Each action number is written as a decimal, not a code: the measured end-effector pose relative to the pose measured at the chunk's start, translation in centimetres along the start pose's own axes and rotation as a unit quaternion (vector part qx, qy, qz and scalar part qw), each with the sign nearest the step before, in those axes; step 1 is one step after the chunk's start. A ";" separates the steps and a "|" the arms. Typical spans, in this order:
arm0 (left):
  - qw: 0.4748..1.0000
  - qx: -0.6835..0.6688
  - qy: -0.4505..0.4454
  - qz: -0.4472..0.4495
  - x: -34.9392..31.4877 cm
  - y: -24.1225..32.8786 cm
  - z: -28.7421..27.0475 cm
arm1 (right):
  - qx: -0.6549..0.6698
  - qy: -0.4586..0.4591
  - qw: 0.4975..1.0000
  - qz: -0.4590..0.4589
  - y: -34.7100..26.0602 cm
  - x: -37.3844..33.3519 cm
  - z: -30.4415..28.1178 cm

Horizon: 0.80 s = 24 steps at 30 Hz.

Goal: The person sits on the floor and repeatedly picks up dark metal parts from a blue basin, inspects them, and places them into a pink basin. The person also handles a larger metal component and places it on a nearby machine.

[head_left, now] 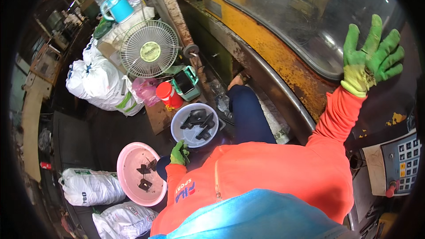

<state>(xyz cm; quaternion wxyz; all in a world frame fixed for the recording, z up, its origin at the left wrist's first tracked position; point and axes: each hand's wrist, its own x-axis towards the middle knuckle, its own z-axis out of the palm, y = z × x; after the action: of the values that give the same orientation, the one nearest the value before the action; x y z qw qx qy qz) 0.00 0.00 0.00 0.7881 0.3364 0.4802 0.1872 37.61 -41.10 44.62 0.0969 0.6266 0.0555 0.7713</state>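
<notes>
My right hand [374, 55], in a green glove with a yellowish cuff, is raised at the far right with its fingers spread. It is over the edge of the window [327, 22] in a yellow machine door [270, 40]; whether it touches the door I cannot tell. My left hand [179, 153], also in a green glove, is low beside my thigh, fingers loosely bent and apart, with nothing visible in it. Just beyond it stands a pale lavender basin [176, 126] with several black moulded parts [198, 119]. To its left, a pink basin [128, 152] holds several smaller dark pieces [145, 183].
A standing fan [150, 51] faces me at the upper left, near white sacks [99, 79]. A red jug [169, 95] and a green container [186, 84] stand behind the lavender basin. More sacks [93, 186] lie lower left. A control panel [407, 159] is at the right.
</notes>
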 end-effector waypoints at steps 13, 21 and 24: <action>1.000 0.008 0.011 0.006 -0.5 0.2 0.7 | -0.011 0.010 1.000 0.000 -0.4 0.2 -0.4; 1.000 0.008 0.008 0.008 -0.4 0.1 0.5 | 0.018 0.039 0.999 -0.002 -0.1 0.1 0.0; 1.000 0.008 0.012 0.012 -0.6 0.0 0.6 | 0.025 0.026 0.999 -0.001 0.0 -0.1 -0.2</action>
<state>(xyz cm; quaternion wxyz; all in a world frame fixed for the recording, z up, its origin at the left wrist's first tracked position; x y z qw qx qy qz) 0.20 -0.59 0.58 0.7773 0.3465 0.4868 0.1968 37.46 -41.11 44.52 0.0807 0.6086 0.0775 0.7855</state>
